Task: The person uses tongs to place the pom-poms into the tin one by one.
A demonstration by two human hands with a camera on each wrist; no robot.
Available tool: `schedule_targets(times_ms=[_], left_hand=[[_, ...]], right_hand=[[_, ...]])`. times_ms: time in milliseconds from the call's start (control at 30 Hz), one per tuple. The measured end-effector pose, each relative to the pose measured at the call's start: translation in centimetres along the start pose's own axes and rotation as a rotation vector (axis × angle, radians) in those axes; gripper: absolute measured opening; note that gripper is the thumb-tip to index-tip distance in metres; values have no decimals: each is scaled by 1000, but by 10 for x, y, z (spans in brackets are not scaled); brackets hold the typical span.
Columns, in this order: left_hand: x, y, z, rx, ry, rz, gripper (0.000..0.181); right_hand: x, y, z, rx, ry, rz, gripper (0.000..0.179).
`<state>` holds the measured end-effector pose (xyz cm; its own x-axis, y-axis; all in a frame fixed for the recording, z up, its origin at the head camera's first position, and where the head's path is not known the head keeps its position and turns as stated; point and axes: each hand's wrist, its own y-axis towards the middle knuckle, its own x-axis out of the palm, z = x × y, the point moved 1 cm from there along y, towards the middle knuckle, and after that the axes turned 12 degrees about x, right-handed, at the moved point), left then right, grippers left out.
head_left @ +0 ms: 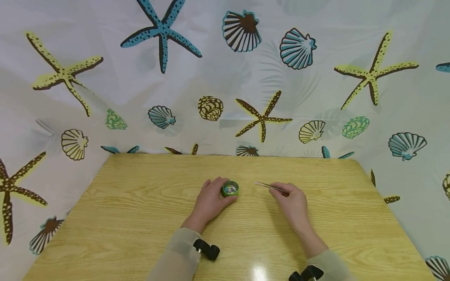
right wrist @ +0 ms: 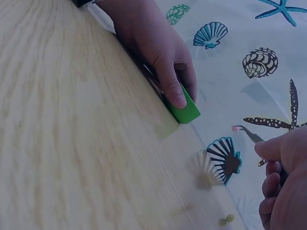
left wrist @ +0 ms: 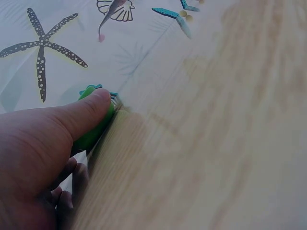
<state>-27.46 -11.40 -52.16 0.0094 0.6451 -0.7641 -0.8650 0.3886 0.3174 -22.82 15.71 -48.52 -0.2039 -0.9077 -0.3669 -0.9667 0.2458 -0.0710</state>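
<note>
My left hand (head_left: 212, 201) holds a small round green tin (head_left: 224, 194) at its side on the table, thumb on the near side. Several small coloured pieces (head_left: 230, 189), perhaps beads, lie inside the tin. To the right, my right hand (head_left: 291, 201) pinches a pair of metal tweezers (head_left: 268, 186), whose tips point left toward the tin and stay apart from it. A tiny pink piece (right wrist: 235, 129) sits at the bent tweezer tip in the right wrist view. The tin's inside is hidden in both wrist views.
Both hands work over a light wood-grain table (head_left: 140, 195). A pale cloth (head_left: 211, 78) printed with starfish and shells hangs behind the table and along its sides. Black camera mounts (head_left: 207, 249) are strapped on both wrists.
</note>
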Motion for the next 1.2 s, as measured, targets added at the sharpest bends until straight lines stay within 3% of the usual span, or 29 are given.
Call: schedule_targets(times_ms=[333, 567, 1200], left_hand=[[-2, 1, 2, -11, -6, -5, 61], [-1, 1, 1, -12, 4, -11, 61], [-2, 1, 2, -4, 10, -7, 61]], right_hand=[[22, -1, -16, -32, 17, -29, 17], [34, -1, -21, -79, -36, -8, 14], [55, 1, -19, -93, -107, -14, 12]])
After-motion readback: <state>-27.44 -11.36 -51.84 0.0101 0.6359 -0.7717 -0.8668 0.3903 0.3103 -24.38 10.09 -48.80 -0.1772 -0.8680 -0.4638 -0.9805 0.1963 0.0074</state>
